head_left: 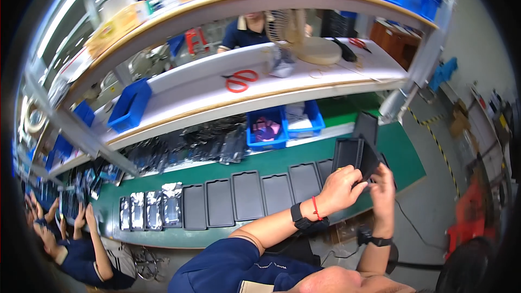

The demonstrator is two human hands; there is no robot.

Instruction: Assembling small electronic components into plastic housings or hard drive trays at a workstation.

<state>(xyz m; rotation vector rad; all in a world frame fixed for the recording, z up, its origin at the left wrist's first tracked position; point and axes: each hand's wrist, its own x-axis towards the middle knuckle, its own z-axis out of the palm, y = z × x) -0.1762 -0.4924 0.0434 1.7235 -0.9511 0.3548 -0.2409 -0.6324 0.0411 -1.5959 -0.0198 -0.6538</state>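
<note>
At the right end of the green table [401, 146], my left hand [342, 187] is closed at the lower edge of a tilted black tray [370, 158]. My right hand [383, 184] grips the same tray from its right side, its fingers partly hidden behind it. Just left of the held tray stands another shallow black tray [347, 153], and a further dark tray [366, 125] leans behind. A row of flat black trays [248, 195] runs leftward along the table. At the row's left end lie several trays with shiny clear-wrapped items [172, 204].
Blue bins [267, 128] and a heap of dark bagged parts [217, 144] line the table's back. The shelf above holds red-handled scissors [241, 81], a fan [317, 49] and a blue bin [130, 104]. Co-workers sit at left [92, 255] and across the shelf [244, 32].
</note>
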